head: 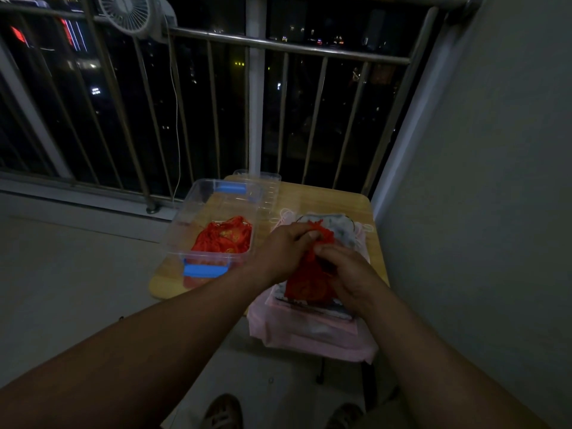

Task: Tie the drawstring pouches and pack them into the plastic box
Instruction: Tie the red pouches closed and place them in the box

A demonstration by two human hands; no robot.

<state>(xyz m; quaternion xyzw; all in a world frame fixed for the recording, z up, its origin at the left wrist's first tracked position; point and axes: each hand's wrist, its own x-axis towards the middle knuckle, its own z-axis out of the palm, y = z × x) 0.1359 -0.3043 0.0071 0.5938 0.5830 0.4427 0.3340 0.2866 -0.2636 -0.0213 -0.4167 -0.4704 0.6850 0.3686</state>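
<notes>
Clutter first: from the head cam, a small wooden table sits tight against a grey wall on its right, with a metal railing right behind it, so the only open room is the bare floor off to the left and the near side, where two shoes poke in. A little fan is clipped up on the railing with a thin cord hanging down. The clear plastic box with blue handles takes the left half of the table, its near end hanging over the edge, and its lid lies behind it. A few red pouches are already inside. The right half is covered by a stack of pink pouches that droops over the near edge, with a white patterned pouch on top. Above that stack both hands are on one red pouch: the left hand pinches its bunched top, and the right hand has its fingers curled around the neck just below. Gold print on the red ones is too blurry to read.
</notes>
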